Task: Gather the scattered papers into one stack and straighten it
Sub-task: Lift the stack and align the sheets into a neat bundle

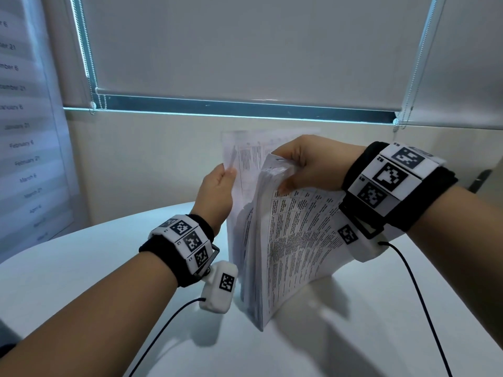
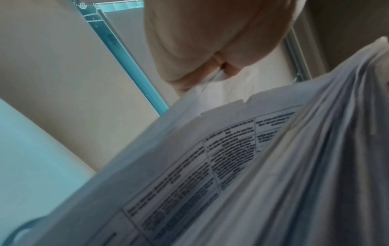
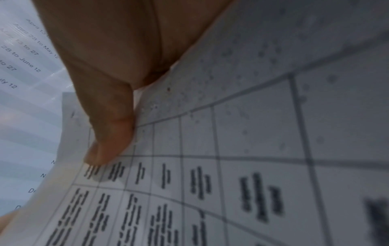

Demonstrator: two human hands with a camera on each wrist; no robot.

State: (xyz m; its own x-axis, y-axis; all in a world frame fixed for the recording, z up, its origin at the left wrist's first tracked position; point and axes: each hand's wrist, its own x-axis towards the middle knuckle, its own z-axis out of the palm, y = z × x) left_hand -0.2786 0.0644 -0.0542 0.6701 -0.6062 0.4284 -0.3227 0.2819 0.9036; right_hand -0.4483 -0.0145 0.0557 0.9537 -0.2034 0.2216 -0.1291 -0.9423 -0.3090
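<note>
White and smooth, the rounded worktop is carrying the lower edge of a thick stack of papers, which is standing tilted on it between the two hands; a pale roller blind is hanging behind, with bead chains at both sides, and a glossy chart of printed dates is covering the wall at the left; black cables are trailing from the wrist units across the worktop. Thin printed sheets, ruled into tables of dark text, are fanning apart and bending near the top; the right hand is pinching the stack's upper corner, thumb pressing on the front sheet; the left hand is gripping the edge of the rear sheets, holding them upright.
</note>
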